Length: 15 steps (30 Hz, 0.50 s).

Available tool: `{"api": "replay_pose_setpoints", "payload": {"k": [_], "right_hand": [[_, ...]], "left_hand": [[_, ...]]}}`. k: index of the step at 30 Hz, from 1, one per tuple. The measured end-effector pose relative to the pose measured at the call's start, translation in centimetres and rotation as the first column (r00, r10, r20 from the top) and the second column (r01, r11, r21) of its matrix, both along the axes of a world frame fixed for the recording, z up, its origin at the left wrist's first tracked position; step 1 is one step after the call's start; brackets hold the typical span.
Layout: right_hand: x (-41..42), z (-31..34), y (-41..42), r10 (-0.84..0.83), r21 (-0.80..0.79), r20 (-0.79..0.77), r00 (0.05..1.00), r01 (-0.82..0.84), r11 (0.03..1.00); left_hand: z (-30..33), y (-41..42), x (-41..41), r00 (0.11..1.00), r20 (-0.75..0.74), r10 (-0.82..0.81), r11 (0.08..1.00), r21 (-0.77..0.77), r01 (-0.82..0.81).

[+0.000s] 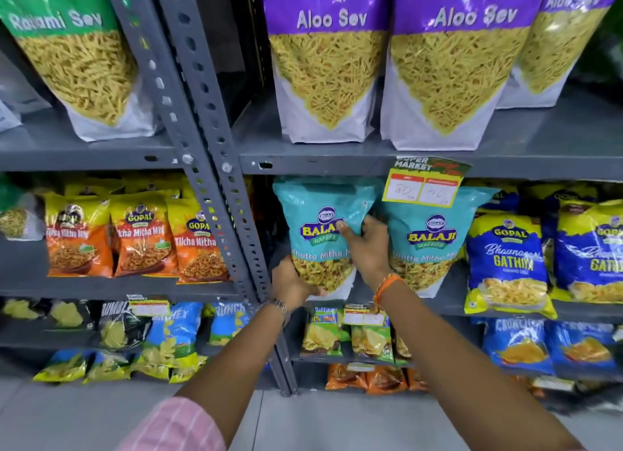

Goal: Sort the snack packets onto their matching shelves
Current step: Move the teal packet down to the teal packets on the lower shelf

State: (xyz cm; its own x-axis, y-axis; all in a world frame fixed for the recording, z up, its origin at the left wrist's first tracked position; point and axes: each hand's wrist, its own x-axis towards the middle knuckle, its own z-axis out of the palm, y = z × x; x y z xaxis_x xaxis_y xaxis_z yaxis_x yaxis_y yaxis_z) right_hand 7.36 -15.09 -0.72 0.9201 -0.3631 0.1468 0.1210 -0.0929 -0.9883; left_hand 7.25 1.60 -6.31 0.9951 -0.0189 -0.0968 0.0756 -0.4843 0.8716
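We read "Aloo Sev" on the purple packets [328,59] of the top shelf, and "Sev" on the green packet [72,56] to their left. Both teal packets [320,228] bear "BALAJI WAFERS" and "Khatta Mitha". The orange packets [143,238] show "GOPAL" and "Tikha Mitha Mix". The blue packets [507,262] show "GOPAL" and "GATHIYA". The yellow price tag [423,184] reads "SUPER MARKET", with "80" handwritten.

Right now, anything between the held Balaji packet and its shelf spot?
Nothing visible. Left hand and right hand hold the teal Balaji packet at the grey shelf, beside the matching Balaji packet. The price tag hangs above it.
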Motion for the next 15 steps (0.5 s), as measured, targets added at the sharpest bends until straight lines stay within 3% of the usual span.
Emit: {"api": "replay_pose_setpoints", "payload": {"k": [4, 15], "right_hand": [[1.0, -1.0, 0.4, -0.024, -0.033, -0.009, 1.000, 0.024, 0.999], [2.3, -2.2, 0.5, -0.032, 0.011, -0.023, 0.999, 0.033, 0.999]], "left_hand": [[-0.2, -1.3, 0.9, 0.993, -0.088, 0.084, 0.996, 0.037, -0.081], [-0.8, -1.2, 2.1, 0.990, -0.071, 0.121, 0.991, 0.071, -0.116]]}}
